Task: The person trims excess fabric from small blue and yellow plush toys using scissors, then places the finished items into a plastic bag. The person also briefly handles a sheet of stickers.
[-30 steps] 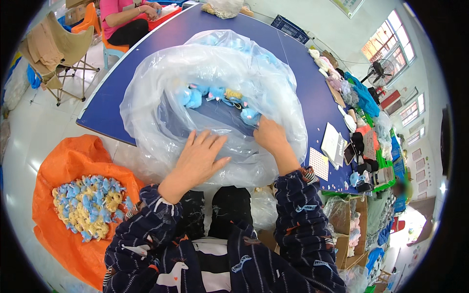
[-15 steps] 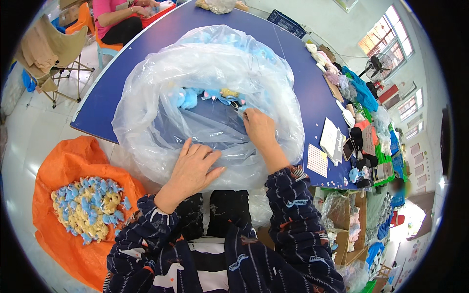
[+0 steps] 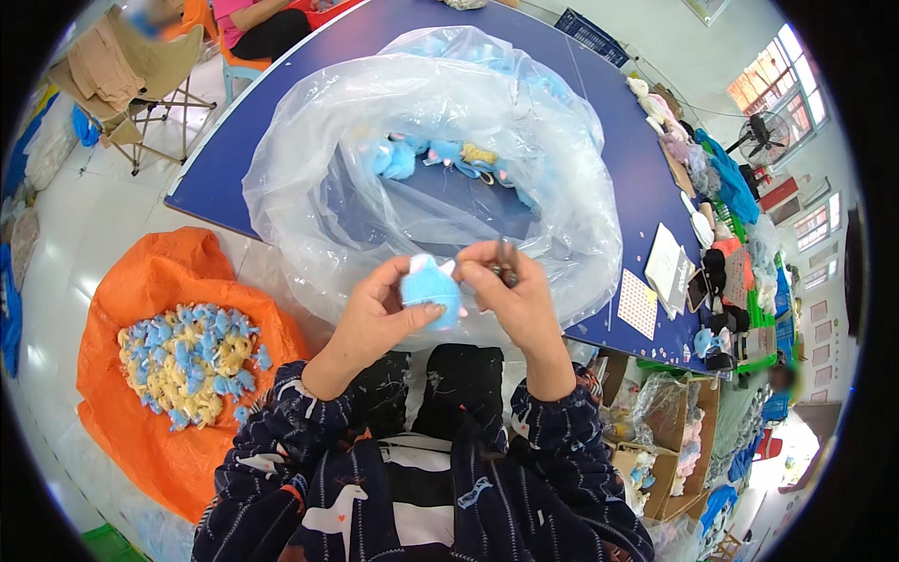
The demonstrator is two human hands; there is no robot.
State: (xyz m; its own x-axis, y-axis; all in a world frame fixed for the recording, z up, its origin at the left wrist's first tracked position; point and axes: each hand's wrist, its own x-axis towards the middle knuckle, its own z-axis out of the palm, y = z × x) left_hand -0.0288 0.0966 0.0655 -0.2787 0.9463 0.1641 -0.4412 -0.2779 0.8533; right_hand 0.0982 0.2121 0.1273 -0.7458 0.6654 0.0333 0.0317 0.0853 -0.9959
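Note:
A small light-blue plush toy (image 3: 432, 292) with white ears and pink tips is pinched in my left hand (image 3: 375, 304), above the near rim of a big clear plastic bag (image 3: 304, 140). Close on its right, my right hand (image 3: 521, 298) is curled around a small dark metal tool (image 3: 507, 262) that looks like scissors; its blades are hidden by my fingers. The fingertips of that hand are beside the toy's right ear. Inside the open bag, more blue plush toys (image 3: 397, 157) and a yellow one (image 3: 478, 153) lie along the far side.
The bag rests on a blue table (image 3: 225, 183). On the floor at left stands an orange sack (image 3: 108, 361) with blue and yellow pieces. Papers (image 3: 667, 270) and plush toys line the table's right side. A seated person (image 3: 257, 28) works at the far left.
My right hand has come back out of the bag toward me. My left hand has left the bag's near edge and now holds a blue plush toy. The view has shifted slightly.

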